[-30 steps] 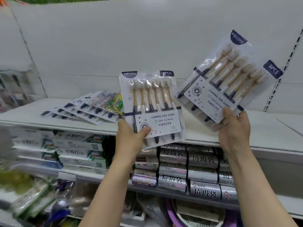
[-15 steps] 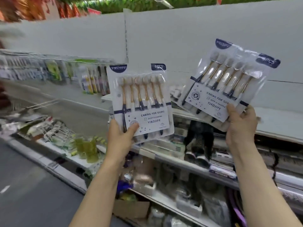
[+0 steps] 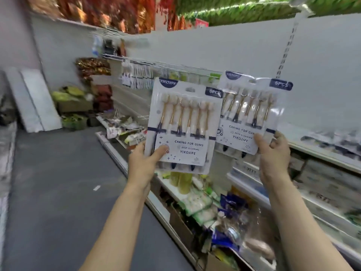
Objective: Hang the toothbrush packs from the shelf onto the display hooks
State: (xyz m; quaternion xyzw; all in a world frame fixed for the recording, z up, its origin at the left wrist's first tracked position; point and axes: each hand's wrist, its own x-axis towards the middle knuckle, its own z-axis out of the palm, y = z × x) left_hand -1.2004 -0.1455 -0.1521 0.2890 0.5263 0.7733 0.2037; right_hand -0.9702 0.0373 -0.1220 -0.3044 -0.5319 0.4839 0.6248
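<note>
Two toothbrush packs are held up side by side in the middle of the frame. The left pack (image 3: pixel 184 126) stands close to upright, its white card reading "CARING FOR GUMS" and "YIKOJIFE", with six gold-necked brushes in a row behind clear plastic and a dark "6PCS" tab at its upper right corner. The left hand (image 3: pixel 143 165) pinches its lower left corner, thumb pressed on the front of the card and the other fingers hidden behind it. The right pack (image 3: pixel 252 112) sits a little higher and further right, tilted slightly, its left edge tucked just behind the right edge of the left pack. The right hand (image 3: pixel 271 153) grips its lower right corner, thumb on the front, fingers curled round the edge and back.

Above and behind the packs, in the centre-left of the frame, a row of hanging packs (image 3: pixel 136 79) dangles from a display rail (image 3: pixel 156 64); blur keeps the hooks themselves from being made out. A plain white back panel (image 3: pixel 322 75) fills the right side, with a slotted upright strip (image 3: pixel 287 45) running down it. Below, at lower right, white shelves (image 3: pixel 320 157) hold blurred boxed goods, and loose packets (image 3: pixel 205 204) crowd the lowest shelf in the lower centre. A grey aisle floor (image 3: pixel 58 182) takes the lower left, with a white board (image 3: pixel 39 100) leaning at the far left.
</note>
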